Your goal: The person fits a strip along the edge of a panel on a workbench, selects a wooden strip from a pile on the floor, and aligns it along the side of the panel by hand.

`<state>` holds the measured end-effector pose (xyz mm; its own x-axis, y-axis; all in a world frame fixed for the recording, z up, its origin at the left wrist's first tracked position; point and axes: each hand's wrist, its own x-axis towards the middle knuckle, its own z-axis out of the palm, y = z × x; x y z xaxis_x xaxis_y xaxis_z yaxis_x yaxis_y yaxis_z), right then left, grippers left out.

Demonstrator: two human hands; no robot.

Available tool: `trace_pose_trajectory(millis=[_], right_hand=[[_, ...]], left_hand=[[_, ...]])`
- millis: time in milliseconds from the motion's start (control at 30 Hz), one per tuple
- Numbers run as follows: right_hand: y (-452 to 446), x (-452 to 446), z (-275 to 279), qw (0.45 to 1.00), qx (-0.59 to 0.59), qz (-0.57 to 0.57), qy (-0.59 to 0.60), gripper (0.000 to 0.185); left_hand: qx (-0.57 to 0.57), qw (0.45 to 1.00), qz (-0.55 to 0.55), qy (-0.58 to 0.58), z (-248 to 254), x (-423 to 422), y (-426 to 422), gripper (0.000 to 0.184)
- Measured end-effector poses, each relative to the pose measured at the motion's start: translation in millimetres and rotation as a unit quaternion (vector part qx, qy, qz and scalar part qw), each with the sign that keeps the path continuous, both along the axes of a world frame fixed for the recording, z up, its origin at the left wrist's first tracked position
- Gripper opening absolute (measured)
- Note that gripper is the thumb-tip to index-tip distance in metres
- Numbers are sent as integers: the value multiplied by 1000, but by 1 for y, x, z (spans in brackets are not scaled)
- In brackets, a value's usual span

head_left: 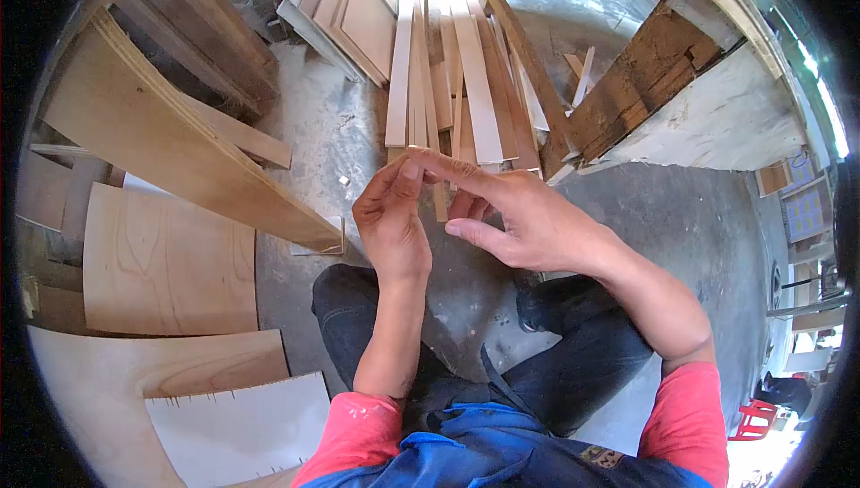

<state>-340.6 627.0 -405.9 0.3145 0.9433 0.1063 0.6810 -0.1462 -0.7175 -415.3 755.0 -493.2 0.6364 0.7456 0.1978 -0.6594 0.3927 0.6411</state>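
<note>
My left hand point(394, 219) is raised in front of me, its thumb and fingers pressed together. Anything in that pinch is too small or too hidden to make out. Beside it, my right hand point(515, 210) reaches across with its index finger stretched, the fingertip touching the left fingers. Its thumb stands apart below and the other fingers curl loosely. Beyond both hands, long narrow wooden strips point(475, 85) lie on the floor, with their near ends partly behind my fingers.
A thick plywood panel point(215, 148) stands on edge at my left. Plywood sheets point(170, 264) and a white sheet point(242, 430) edged with thin nails or pins lie nearby. Boards point(345, 4) lean at the back. A wooden structure point(699, 112) stands right; a red stool point(755, 418) is far right.
</note>
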Motion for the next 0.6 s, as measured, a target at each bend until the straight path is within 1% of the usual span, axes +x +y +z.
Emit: trace_pose_trajectory(millis=[67,100,167,233,400,467,567,600], right_hand=[[0,0,2,1000,1,-1,9,72],[1,0,4,1000,-8,-3,-2,71],[1,1,2,1000,-17,-6,-13,71],[1,4,-5,998,3,-2,-70,70],[0,2,-5,996,12,-2,-93,70],[-1,2,-7,995,9,-1,-99,71],[-3,0,-8,992,5,-2,-123,73],[-3,-1,-6,989,-14,-6,-150,74]], left_hand=[[-45,999,-18,5,2,1,-2,15],[-46,999,-19,5,1,1,-1,15],[-21,999,-39,-9,-3,0,4,16],[-10,999,-37,-7,-4,2,7,16],[2,999,-37,-18,-9,2,11,14],[54,997,-44,-16,-17,1,14,18],[53,998,-34,-29,-19,3,12,15],[52,998,-36,-29,-19,3,10,15]])
